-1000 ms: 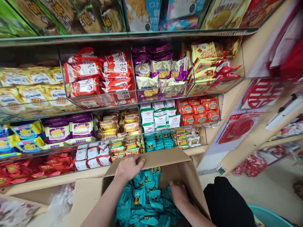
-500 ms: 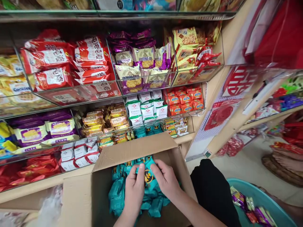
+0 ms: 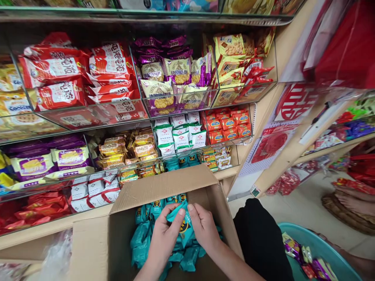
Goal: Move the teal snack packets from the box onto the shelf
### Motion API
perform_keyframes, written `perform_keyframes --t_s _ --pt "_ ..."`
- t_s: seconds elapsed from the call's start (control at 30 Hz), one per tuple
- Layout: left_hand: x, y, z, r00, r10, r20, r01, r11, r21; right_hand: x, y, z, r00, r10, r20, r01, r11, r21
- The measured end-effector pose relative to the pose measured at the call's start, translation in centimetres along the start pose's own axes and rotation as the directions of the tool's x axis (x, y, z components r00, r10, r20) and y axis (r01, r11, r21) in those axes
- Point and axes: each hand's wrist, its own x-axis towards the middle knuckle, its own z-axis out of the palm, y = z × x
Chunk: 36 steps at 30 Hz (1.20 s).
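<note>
Between my two hands is a teal snack packet (image 3: 185,227) with a dark round emblem and yellow print. My left hand (image 3: 167,232) pinches its upper left edge between thumb and fingers. At its upper right, my right hand (image 3: 204,226) grips the wrapper the same way. Both hands are over an open cardboard box (image 3: 166,181), with more teal packets (image 3: 141,244) heaped inside below them. My fingers and palms cover part of the held packet.
Shelves with clear dividers hold red packets (image 3: 60,68), purple biscuit packets (image 3: 159,93) and white-green packets (image 3: 180,138) beyond the box. A teal basin (image 3: 295,228) with several wrapped snacks stands at the right, past my dark-clothed knee (image 3: 258,234). Another person's foot (image 3: 356,201) is at far right.
The packet's top edge is now folded and creased under my left fingers, and its emblem is more covered. Both hands stay over the box. The view has shifted slightly.
</note>
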Motion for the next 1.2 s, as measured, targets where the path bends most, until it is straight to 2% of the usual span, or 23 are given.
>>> perform_keyframes --t_s 0.07,0.2,0.23,0.3,0.37,0.4,0.47,0.57,0.73,0.9,0.97,1.03,1.07,1.13,1.2 --pt "0.2 0.4 -0.4 0.998 -0.032 0.058 0.032 0.999 0.014 0.1 -0.1 -0.5 0.998 -0.038 0.046 0.038 0.999 -0.009" --pt "0.7 1.3 -1.1 0.995 -0.065 -0.074 0.067 0.998 0.020 0.1 -0.4 -1.0 0.997 0.065 0.050 -0.072 0.987 0.146" --pt "0.8 1.5 -1.1 0.998 -0.053 -0.046 0.055 0.998 0.038 0.1 -0.6 -1.1 0.994 0.079 0.071 -0.090 0.982 0.168" --pt "1.0 1.9 -1.1 0.996 -0.027 0.084 0.018 0.994 0.108 0.1 -0.9 -1.3 0.991 0.052 0.127 -0.072 0.985 0.157" --pt "0.9 2.1 -0.8 0.989 0.002 0.148 -0.030 0.982 0.189 0.1 -1.1 -1.2 0.995 0.040 0.088 -0.054 0.986 0.159" --pt "0.9 2.1 -0.6 0.992 0.025 0.123 -0.052 0.973 0.223 0.2 -1.1 -1.1 0.998 0.065 0.021 -0.068 0.979 0.191" --pt "0.5 1.9 0.0 0.995 0.099 -0.004 -0.095 0.959 0.268 0.2 -1.1 -0.7 0.979 0.171 -0.112 -0.133 0.947 0.292" --pt "0.0 1.3 0.6 0.976 0.168 -0.138 -0.124 0.952 0.280 0.1 -0.8 0.0 0.955 0.262 -0.140 -0.202 0.918 0.340" --pt "-0.4 0.3 0.6 0.978 0.129 -0.166 -0.101 0.981 0.168 0.0 -0.1 0.3 0.963 0.188 -0.193 -0.157 0.974 0.163" --pt "-0.6 -0.1 0.2 0.966 0.206 -0.153 -0.165 0.955 0.246 -0.1 0.3 -0.1 0.969 0.133 -0.208 -0.123 0.991 0.060" --pt "-0.6 -0.3 0.1 0.957 0.249 -0.150 -0.196 0.934 0.299 -0.2 0.1 -1.0 0.984 0.065 -0.164 -0.060 0.997 0.039" --pt "-0.5 -0.4 0.0 0.948 0.282 -0.145 -0.218 0.913 0.345 -0.3 -0.6 -2.2 0.995 -0.089 -0.037 0.088 0.996 -0.020" --pt "-0.4 -0.4 0.1 0.945 0.294 -0.140 -0.227 0.904 0.363 -0.3 -1.1 -2.9 0.981 -0.186 0.059 0.190 0.979 -0.073" --pt "-0.2 -0.3 0.4 0.943 0.312 -0.118 -0.248 0.892 0.379 -0.1 -2.1 -4.0 0.906 -0.340 0.250 0.394 0.894 -0.212" --pt "0.2 0.1 0.6 0.942 0.325 -0.087 -0.269 0.883 0.384 0.4 -3.0 -4.8 0.844 -0.395 0.363 0.515 0.785 -0.345"
